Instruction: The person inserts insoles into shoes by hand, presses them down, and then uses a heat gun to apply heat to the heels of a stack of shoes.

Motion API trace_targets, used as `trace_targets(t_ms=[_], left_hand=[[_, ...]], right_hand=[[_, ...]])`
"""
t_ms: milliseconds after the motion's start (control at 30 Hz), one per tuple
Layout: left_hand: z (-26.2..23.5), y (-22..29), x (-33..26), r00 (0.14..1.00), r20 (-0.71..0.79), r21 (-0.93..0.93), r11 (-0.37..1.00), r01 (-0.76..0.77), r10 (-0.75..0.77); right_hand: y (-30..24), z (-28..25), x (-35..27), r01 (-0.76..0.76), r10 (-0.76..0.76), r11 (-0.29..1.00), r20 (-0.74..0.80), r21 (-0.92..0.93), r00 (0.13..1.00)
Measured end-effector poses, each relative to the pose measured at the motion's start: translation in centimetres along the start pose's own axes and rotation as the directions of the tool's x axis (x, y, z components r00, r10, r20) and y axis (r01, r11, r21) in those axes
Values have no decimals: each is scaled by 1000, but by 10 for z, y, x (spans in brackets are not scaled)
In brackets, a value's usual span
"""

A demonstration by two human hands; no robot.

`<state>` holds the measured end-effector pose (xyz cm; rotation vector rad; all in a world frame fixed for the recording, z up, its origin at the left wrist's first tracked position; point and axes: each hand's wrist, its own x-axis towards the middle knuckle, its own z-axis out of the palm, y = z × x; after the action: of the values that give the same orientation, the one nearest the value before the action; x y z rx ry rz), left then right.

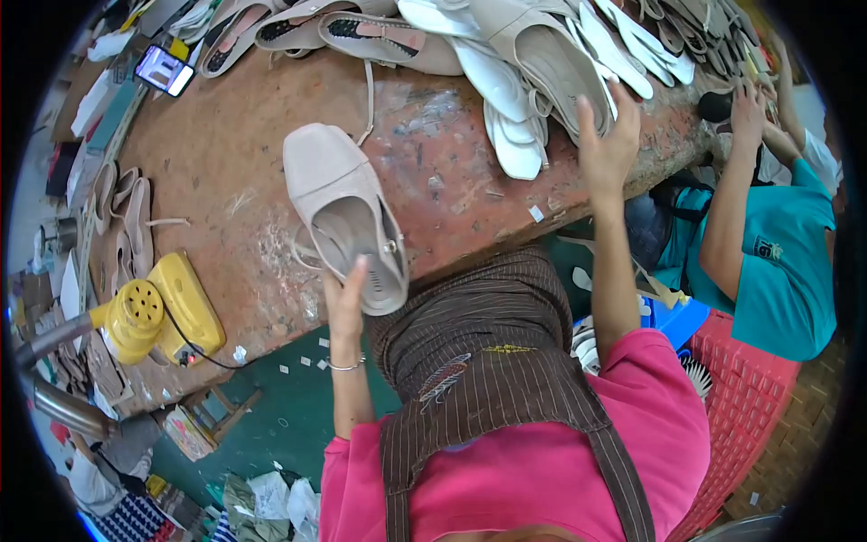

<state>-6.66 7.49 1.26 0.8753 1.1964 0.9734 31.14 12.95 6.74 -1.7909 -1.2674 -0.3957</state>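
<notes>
My left hand grips a beige square-toed slingback shoe by its heel end, thumb laid over the insole and the other fingers hidden beneath. The shoe is held above the worn table, toe pointing away from me, with a small buckle on its side strap. At the far right of the table my right hand has its thumb and fingers spread apart, beside a second beige shoe. Whether the fingertips touch that shoe I cannot tell. White insoles lie heaped around and under it.
More beige shoes line the table's back edge. At left are a phone, several shoes and a yellow lamp-like device on a metal arm. A co-worker in teal sits at right, by a red basket.
</notes>
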Motion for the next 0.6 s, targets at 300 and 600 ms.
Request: trace_targets(t_ms=[300,600], left_hand=[[-45,-4,-12,935,-354,-97,993,-63,25],[-43,-15,-16,902,-429,-255,953,-163,40]], right_hand=[[95,30,19,-386,378,921,372,-58,848],[154,28,12,-279,228,954,343,107,911]])
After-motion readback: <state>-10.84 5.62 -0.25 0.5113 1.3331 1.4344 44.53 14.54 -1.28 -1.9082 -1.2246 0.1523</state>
